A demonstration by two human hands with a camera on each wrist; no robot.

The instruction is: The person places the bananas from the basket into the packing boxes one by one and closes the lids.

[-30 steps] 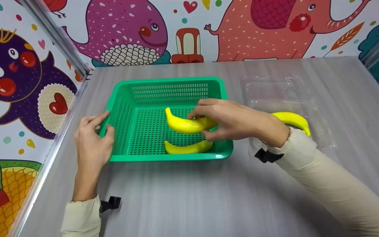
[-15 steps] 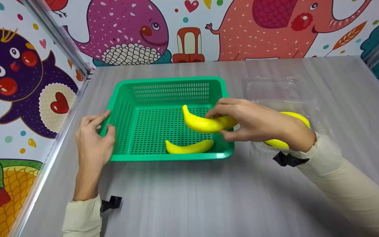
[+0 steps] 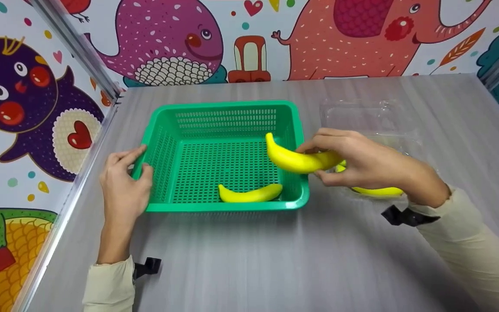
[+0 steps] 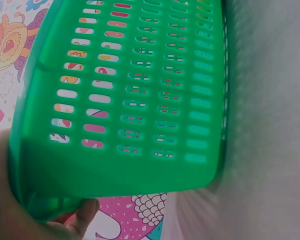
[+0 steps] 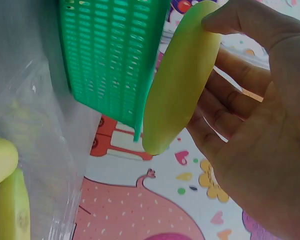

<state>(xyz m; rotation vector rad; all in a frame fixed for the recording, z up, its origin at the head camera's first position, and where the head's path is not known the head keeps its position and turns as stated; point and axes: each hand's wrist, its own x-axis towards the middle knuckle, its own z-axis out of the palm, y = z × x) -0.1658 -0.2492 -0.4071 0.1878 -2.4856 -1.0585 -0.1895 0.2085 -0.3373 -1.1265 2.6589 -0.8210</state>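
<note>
My right hand (image 3: 358,160) holds a yellow banana (image 3: 295,161) between thumb and fingers, above the right rim of a green plastic basket (image 3: 228,207). In the right wrist view the banana (image 5: 177,85) is pinched by the thumb on one side, with the fingers behind it. Inside the basket, near its front wall, lies another banana (image 3: 249,194). At the basket's left rim, my left hand (image 3: 124,186) grips the edge, thumb inside the corner area. Under my right hand, more bananas (image 3: 379,191) lie in a clear plastic container, partly hidden by the hand.
The clear plastic container (image 3: 358,116) stands on the grey table (image 3: 249,255), right of the basket. Walls with cartoon animals (image 3: 345,43) close off the back and the left. A metal strip (image 3: 72,182) runs along the left table edge.
My right hand has moved right with the banana, from over the basket's inside to over its right rim. The left hand and the basket have stayed in place.
</note>
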